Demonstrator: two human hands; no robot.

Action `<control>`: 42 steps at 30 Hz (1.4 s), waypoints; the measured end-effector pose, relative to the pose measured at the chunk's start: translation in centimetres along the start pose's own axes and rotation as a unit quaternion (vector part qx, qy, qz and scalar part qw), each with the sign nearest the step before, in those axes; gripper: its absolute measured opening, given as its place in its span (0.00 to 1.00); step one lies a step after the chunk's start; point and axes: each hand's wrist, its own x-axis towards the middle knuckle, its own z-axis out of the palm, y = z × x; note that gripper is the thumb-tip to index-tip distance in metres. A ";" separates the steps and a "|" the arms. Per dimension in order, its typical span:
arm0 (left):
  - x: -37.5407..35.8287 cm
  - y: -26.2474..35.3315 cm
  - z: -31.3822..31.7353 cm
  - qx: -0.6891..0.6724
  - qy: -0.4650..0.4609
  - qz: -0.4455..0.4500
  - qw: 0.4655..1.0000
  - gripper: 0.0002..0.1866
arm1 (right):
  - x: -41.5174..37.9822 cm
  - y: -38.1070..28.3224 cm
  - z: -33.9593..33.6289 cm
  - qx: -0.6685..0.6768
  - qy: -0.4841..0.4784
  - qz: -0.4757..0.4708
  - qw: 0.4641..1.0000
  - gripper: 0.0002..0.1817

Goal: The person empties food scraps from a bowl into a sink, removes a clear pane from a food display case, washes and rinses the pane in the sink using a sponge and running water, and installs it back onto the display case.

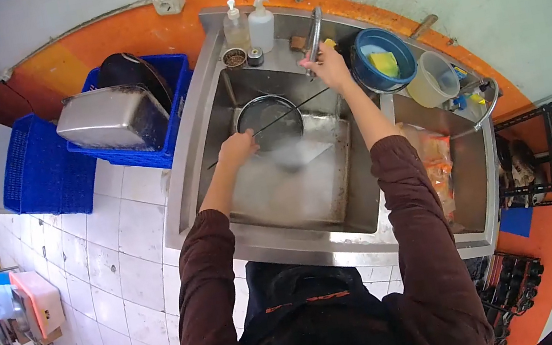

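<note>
My left hand [239,149] is closed around a thin dark rod [291,108] that slants across the left sink basin [361,194], its far end near my right wrist. At the back of the sink, my right hand [330,68] has its fingers wrapped on the metal faucet [314,29]. A round dark pan [270,116] rests in the basin below the rod. Whitish, blurred water or spray covers part of the basin floor in front of the pan.
Soap bottles [261,27] stand on the back left ledge. A blue bucket [378,80] with a yellow sponge and a pale tub [433,80] are at right. Orange packets [437,166] lie in the right basin. Blue crates [172,128], one holding a metal pan [108,121], stand left.
</note>
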 end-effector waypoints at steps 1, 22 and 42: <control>-0.1 0.3 -0.1 -0.029 0.006 -0.004 1.000 0.12 | 0.0 -0.5 0.2 0.123 -0.027 0.020 0.992 0.13; -3.4 -0.8 -0.2 -0.067 -0.042 -0.002 0.997 0.17 | 0.1 -0.4 -2.7 -0.080 -0.076 0.032 0.993 0.17; -1.6 -1.3 -2.5 -0.036 -0.050 -0.118 0.991 0.21 | 0.9 -6.4 2.7 0.343 -0.042 0.165 0.924 0.14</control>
